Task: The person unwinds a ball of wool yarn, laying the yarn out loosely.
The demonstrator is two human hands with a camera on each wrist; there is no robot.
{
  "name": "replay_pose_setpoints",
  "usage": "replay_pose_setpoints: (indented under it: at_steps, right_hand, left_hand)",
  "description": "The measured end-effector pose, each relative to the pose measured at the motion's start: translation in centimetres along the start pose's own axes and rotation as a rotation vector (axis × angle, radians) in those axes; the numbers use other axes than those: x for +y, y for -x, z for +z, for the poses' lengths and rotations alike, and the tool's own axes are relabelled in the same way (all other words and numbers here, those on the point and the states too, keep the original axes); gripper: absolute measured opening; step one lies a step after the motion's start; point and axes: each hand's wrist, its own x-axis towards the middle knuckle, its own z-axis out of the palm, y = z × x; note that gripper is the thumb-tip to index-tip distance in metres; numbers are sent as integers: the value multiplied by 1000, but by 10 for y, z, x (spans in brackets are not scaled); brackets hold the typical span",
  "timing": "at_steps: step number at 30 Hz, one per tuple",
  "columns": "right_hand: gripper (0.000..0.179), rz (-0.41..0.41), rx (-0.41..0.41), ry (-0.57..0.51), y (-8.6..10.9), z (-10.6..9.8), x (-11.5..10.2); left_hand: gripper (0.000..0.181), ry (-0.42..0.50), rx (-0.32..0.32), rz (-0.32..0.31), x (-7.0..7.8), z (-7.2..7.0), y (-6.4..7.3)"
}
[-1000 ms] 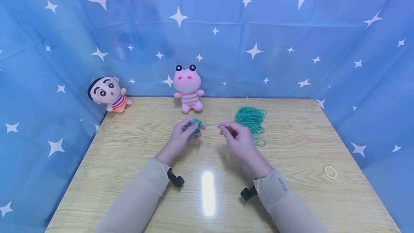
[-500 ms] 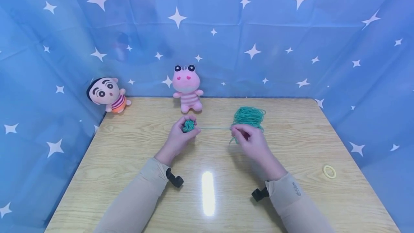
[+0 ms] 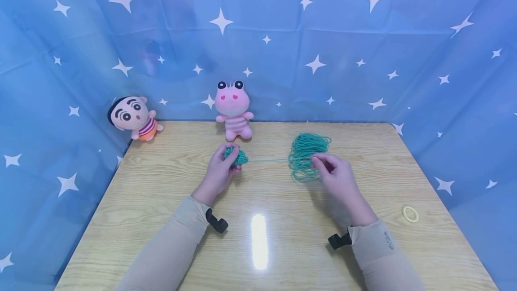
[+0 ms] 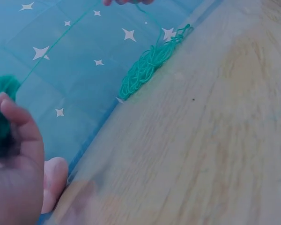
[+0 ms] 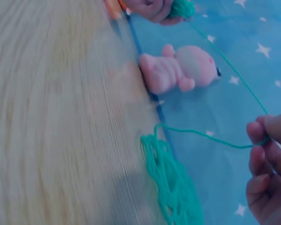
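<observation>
In the head view my left hand (image 3: 218,170) grips a small ball of green yarn (image 3: 241,158), thumb across its front. A single yarn strand (image 3: 267,160) runs taut from the ball to my right hand (image 3: 337,175). Thumb and forefinger of that hand pinch the strand, as the right wrist view shows. From the pinch, a slack length of yarn (image 5: 201,134) drops to the loose green skein (image 5: 171,180), which lies in loops on the table. My right hand is just to the right of the skein (image 3: 308,145) and overlaps its edge in the head view.
A pink plush toy (image 3: 233,109) sits at the table's back edge, behind my left hand. At the back left corner leans a doll (image 3: 137,118) in a striped top. A pale yellow ring (image 3: 410,214) lies on the wooden table (image 3: 161,219) at the right.
My right hand has moved right, away from the left, and the strand between them has lengthened. My left hand has shifted slightly left and turned the yarn ball.
</observation>
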Motion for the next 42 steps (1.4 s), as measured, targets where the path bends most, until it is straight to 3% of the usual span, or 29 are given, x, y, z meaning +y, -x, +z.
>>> replay_pose_setpoints:
  at_steps: [2, 7, 9, 13, 19, 24, 28, 32, 35, 38, 42]
  right_hand:
    - [27, 29, 14, 18, 1, -4, 4]
    - [29, 82, 27, 75, 2, -11, 12]
    - [31, 99, 22, 93, 3, -14, 14]
    - [37, 139, -22, 134, 5, -22, 21]
    - [33, 187, -106, 243, 8, -35, 32]
    - [33, 265, -188, 330, 7, -37, 36]
    - [35, 287, -238, 416, 6, -32, 38]
    - [45, 282, -230, 459, 3, -22, 26]
    - [50, 223, -166, 409, 0, -5, 9]
    - [46, 86, -128, 253, -4, 22, -10]
    - [47, -53, -231, 27, -11, 66, -35]
  left_hand:
    - [14, 16, -41, -7, 1, -1, 1]
    - [44, -38, -144, -47, 3, -2, 3]
    - [52, -53, -152, -63, 3, -2, 3]
    - [51, -49, -82, -39, 1, -2, 1]
    - [34, -235, 70, 88, -2, -3, -1]
    - [29, -354, 109, 174, -1, -2, 0]
    - [24, -303, 55, 167, -2, -1, 1]
    - [26, -146, -34, 100, -2, 3, 2]
    - [25, -37, -88, 52, 0, 6, 4]
    - [22, 10, -139, 43, 1, 7, 6]
    - [17, 25, -215, 66, 1, 7, 7]
